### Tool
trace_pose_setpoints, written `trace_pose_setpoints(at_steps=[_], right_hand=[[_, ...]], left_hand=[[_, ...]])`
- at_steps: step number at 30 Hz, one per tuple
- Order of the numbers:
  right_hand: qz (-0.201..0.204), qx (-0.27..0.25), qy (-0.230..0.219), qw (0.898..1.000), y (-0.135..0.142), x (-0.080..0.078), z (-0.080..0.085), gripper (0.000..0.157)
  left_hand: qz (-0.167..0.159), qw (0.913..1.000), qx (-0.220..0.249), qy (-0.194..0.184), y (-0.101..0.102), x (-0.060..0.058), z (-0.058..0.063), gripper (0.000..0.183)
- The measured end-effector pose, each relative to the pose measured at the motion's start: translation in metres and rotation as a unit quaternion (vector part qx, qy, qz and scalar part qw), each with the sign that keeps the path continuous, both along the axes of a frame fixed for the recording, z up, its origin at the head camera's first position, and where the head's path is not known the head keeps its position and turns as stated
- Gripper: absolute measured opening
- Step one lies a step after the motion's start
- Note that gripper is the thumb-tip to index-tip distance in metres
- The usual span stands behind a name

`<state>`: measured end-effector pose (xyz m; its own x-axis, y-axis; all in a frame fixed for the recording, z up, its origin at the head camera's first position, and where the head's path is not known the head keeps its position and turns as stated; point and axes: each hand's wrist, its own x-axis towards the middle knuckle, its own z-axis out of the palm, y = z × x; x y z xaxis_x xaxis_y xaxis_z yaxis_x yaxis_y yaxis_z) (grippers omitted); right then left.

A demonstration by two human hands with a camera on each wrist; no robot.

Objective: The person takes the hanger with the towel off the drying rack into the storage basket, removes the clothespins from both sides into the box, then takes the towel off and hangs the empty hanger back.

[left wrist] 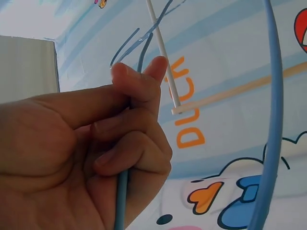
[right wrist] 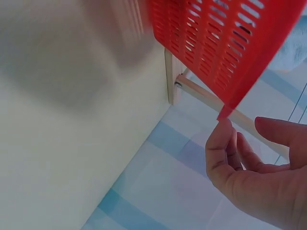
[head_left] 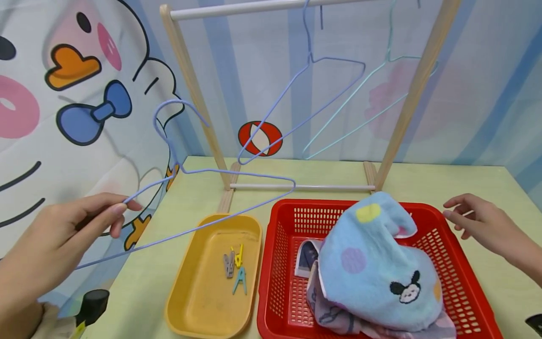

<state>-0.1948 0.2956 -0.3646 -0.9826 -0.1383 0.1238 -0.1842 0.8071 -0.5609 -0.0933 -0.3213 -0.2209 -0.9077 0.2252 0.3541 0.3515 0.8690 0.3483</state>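
My left hand [head_left: 80, 226] grips a periwinkle wire hanger [head_left: 237, 174] by one sloping arm, its hook pointing up. In the left wrist view, the fingers of the left hand [left wrist: 129, 129] curl around the wire. At the right, my right hand [head_left: 482, 223] is beside the rim of a red basket [head_left: 271, 263], fingers loosely bent with nothing in them. The right wrist view has the right hand [right wrist: 254, 167] by the basket's edge [right wrist: 230, 100]. A light blue towel [head_left: 372, 263] with a cartoon face lies heaped in the basket over other patterned cloth [head_left: 326, 306].
A wooden rack [head_left: 406, 117] with a white top bar [head_left: 254, 6] stands behind, carrying a purple hanger [head_left: 275, 103] and a mint hanger [head_left: 360, 125]. Left of the basket, a yellow tray [head_left: 195, 292] holds several clothespins [head_left: 229, 264].
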Motion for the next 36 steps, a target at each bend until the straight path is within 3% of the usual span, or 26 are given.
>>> trace_pose_setpoints(at_steps=[7, 13, 18, 23, 27, 29, 31, 32, 36], right_hand=[[0.004, -0.011, 0.034, 0.999, -0.002, -0.015, 0.015, 0.035], [0.009, -0.037, 0.043, 0.998, -0.008, -0.031, 0.032, 0.038], [0.021, -0.067, 0.039, 0.997, -0.015, -0.045, 0.043, 0.041], [0.022, -0.121, 0.039, 0.992, -0.025, -0.062, 0.052, 0.051], [0.012, -0.183, 0.059, 0.981, -0.034, -0.077, 0.059, 0.056], [0.010, -0.243, 0.062, 0.968, -0.039, -0.085, 0.064, 0.056], [0.017, -0.331, 0.055, 0.942, -0.044, -0.093, 0.068, 0.053], [0.022, -0.384, 0.048, 0.922, -0.047, -0.097, 0.069, 0.050], [0.043, -0.576, 0.031, 0.816, -0.060, -0.114, 0.075, 0.037]], left_hand=[[0.033, 0.9993, -0.010, -0.012, -0.007, -0.004, -0.001, 0.020], [0.025, 0.9994, -0.023, 0.012, -0.007, -0.012, 0.000, 0.021], [0.027, 0.9994, -0.021, 0.004, -0.007, -0.025, -0.001, 0.027], [0.037, 0.9991, -0.018, 0.010, -0.006, -0.037, -0.003, 0.028], [0.051, 0.9986, -0.003, 0.013, -0.002, -0.048, -0.003, 0.031], [0.060, 0.9981, 0.008, 0.011, 0.000, -0.053, -0.002, 0.032], [0.067, 0.9976, 0.018, 0.010, 0.003, -0.057, -0.001, 0.034], [0.069, 0.9973, 0.022, 0.010, 0.005, -0.059, 0.000, 0.034], [0.081, 0.9961, 0.035, 0.003, 0.013, -0.068, 0.002, 0.034]])
